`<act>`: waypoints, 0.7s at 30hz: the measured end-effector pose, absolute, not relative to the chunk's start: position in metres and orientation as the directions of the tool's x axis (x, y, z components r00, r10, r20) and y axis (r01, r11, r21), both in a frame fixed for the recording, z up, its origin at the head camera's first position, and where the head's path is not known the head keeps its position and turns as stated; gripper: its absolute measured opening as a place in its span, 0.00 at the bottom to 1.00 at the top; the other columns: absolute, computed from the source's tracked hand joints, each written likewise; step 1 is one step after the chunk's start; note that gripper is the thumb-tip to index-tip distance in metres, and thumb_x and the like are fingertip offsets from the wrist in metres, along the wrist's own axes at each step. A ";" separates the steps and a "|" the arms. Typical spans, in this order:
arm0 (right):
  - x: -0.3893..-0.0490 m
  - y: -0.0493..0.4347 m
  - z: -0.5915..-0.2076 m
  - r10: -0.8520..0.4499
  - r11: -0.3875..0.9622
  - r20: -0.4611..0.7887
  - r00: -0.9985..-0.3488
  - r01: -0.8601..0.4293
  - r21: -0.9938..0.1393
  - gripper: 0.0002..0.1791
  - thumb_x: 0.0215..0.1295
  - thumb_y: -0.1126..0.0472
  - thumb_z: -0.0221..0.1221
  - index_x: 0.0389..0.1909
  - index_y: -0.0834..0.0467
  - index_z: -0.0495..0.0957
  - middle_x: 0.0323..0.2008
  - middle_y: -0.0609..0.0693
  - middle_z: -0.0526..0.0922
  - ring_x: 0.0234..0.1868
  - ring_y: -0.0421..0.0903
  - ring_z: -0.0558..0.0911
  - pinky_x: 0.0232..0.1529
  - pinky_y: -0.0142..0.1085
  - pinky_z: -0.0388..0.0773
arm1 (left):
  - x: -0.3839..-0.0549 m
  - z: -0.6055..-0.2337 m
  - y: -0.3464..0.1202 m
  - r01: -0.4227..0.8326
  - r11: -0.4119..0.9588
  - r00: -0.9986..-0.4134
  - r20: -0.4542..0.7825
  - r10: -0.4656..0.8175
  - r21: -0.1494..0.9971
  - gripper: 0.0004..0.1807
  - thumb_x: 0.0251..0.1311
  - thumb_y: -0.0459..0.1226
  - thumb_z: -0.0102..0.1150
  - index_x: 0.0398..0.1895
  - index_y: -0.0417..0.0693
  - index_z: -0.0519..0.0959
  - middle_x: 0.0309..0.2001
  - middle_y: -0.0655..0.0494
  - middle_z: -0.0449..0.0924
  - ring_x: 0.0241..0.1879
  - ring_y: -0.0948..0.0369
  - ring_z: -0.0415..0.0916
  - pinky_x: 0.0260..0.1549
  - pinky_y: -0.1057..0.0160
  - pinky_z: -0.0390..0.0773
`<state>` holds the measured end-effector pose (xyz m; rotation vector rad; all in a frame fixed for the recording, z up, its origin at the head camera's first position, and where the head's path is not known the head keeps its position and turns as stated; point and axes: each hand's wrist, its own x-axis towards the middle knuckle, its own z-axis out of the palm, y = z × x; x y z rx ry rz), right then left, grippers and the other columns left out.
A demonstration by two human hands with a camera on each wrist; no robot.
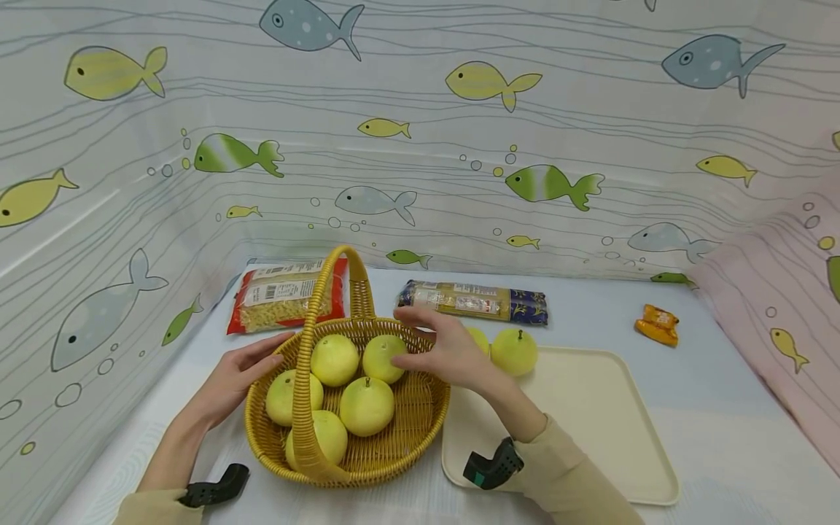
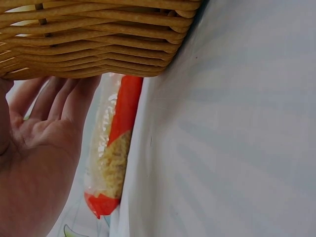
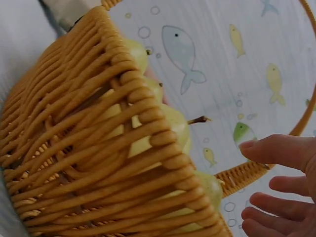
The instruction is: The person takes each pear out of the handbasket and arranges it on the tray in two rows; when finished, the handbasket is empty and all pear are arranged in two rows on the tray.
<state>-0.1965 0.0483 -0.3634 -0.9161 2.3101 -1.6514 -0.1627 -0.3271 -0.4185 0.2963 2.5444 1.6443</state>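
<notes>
Yellow-green fruits (image 1: 367, 406), five of them and round, lie in a wicker basket (image 1: 400, 463), grouped toward its left and middle, with woven floor showing at the right. Two in the front group have the basket's tall handle (image 1: 301, 383) crossing in front of them (it arches over from the near rim to the far one).

At the basket's left side is the left hand (image 1: 232, 372), its fingers extended and loosely together along the outer wall near the rim. It is not curled round anything; in its wrist view the fingertips pass out of sight behind the weave, so I cannot tell how firmly they touch. Above the right rim hangs the right hand (image 1: 446, 350), thumb and fingers spread well apart, with nothing in its hold; from the head the thumb overlaps the back right fruit (the right wrist view shows it raised clear of the rim).

To the right is a cream tray (image 1: 584, 415), with two more fruits (image 1: 515, 353) by its back left corner. Behind the basket lies a red packet (image 1: 269, 302), and farther right a long blue-ended packet (image 1: 469, 300). One small orange packet (image 1: 658, 325) sits beyond the tray.
</notes>
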 end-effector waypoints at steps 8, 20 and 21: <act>-0.196 0.038 -0.370 -0.531 0.249 0.193 -0.825 -0.370 -0.895 0.38 0.57 0.62 0.72 0.69 0.61 0.69 0.66 0.55 0.75 0.66 0.54 0.75 0.66 0.40 0.72 | -0.163 -0.419 -0.328 0.115 0.385 -0.975 0.030 0.220 0.916 0.27 0.77 0.42 0.49 0.75 0.44 0.65 0.62 0.76 0.73 0.59 0.82 0.69 0.53 0.79 0.71; -0.195 0.029 -0.377 -0.509 0.289 0.164 -0.845 -0.347 -0.892 0.37 0.57 0.61 0.72 0.68 0.63 0.70 0.65 0.60 0.75 0.66 0.56 0.75 0.65 0.44 0.72 | -0.163 -0.418 -0.327 0.114 0.379 -0.975 0.030 0.221 0.918 0.27 0.77 0.41 0.49 0.75 0.44 0.65 0.62 0.76 0.73 0.59 0.82 0.69 0.53 0.79 0.72; -0.195 0.028 -0.378 -0.508 0.292 0.170 -0.845 -0.354 -0.889 0.37 0.58 0.61 0.72 0.67 0.63 0.70 0.65 0.60 0.75 0.66 0.56 0.75 0.65 0.45 0.73 | -0.163 -0.418 -0.327 0.113 0.380 -0.975 0.028 0.220 0.918 0.27 0.77 0.42 0.49 0.75 0.44 0.65 0.62 0.76 0.73 0.59 0.82 0.69 0.53 0.79 0.72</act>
